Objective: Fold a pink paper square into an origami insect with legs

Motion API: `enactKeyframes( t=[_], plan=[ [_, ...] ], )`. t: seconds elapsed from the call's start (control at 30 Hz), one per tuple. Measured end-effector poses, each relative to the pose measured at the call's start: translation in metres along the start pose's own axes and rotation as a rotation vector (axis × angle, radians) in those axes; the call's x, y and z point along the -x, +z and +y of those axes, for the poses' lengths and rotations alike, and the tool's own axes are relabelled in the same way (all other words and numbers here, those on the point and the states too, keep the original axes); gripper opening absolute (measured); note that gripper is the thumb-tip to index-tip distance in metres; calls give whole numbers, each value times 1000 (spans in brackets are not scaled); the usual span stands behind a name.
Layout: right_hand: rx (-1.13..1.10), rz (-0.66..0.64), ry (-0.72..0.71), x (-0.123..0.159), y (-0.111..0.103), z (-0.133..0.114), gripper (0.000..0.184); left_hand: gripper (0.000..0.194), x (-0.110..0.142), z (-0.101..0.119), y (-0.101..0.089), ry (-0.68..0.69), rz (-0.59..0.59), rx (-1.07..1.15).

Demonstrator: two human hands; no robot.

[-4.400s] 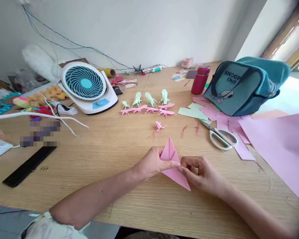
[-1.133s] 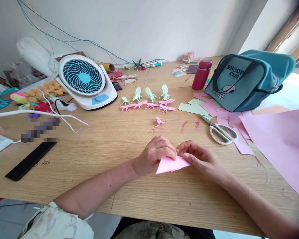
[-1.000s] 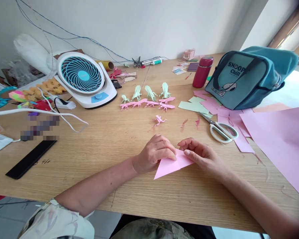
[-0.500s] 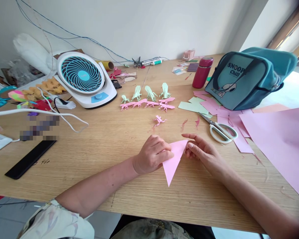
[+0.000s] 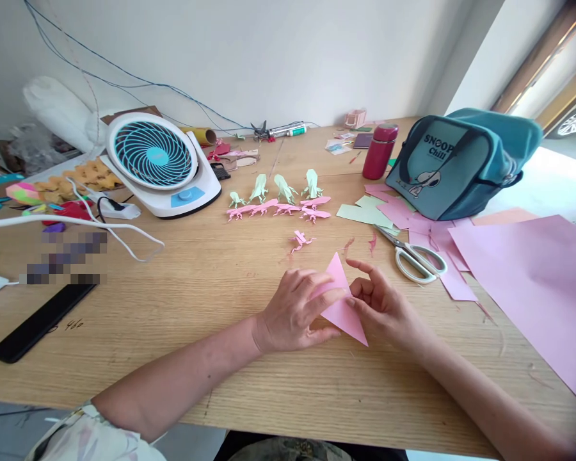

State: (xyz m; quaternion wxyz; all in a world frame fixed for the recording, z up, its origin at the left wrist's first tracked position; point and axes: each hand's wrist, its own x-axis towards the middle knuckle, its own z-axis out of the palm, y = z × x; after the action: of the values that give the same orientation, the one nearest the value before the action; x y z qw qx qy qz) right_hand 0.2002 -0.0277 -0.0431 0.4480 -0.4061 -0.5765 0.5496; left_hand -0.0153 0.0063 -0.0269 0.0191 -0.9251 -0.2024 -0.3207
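A folded pink paper piece (image 5: 344, 310), kite-shaped with points near and far, lies on the wooden table (image 5: 211, 275) between both hands. My left hand (image 5: 295, 310) pinches its left side, thumb against the paper. My right hand (image 5: 384, 306) grips the right edge, index finger lifted. Just beyond the hands lies a small pink folded frog (image 5: 299, 241).
Rows of green and pink folded figures (image 5: 278, 198) stand mid-table. White-handled scissors (image 5: 413, 256) lie right of the hands, beside pink sheets (image 5: 532, 275). A teal bag (image 5: 461, 163), red bottle (image 5: 378, 151), desk fan (image 5: 156, 160), white cable (image 5: 77, 224) and black comb (image 5: 41, 320) are also there.
The pink piece has been turned on the table: its long point, near me half a second ago, now aims lower right, another point stands up far. Both hands shifted with it.
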Motion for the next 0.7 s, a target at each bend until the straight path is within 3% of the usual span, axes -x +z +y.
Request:
enactKeyframes(
  t=[0.1, 0.2, 0.27, 0.37, 0.5, 0.7],
  plan=[
    [238, -42, -76, 5, -4, -5, 53, 77, -2, -1, -3, -171, 36, 282],
    [419, -144, -103, 9, -5, -13, 58, 70, -7, -1, -5, -507, 40, 554],
    [468, -182, -93, 9, -5, -16, 62, 62, -10, -2, -5, -725, -55, 773],
    [481, -165, -89, 6, -6, -15, 61, 44, -13, -3, -3, -923, -156, 1031],
    [409, -74, -79, 2, -11, -7, 55, 36, -13, -6, -1, -1044, -146, 1055],
    [270, 3, -18, -1, -15, -4, 52, 30, -13, -8, -3, -1050, -103, 1109]
  ],
)
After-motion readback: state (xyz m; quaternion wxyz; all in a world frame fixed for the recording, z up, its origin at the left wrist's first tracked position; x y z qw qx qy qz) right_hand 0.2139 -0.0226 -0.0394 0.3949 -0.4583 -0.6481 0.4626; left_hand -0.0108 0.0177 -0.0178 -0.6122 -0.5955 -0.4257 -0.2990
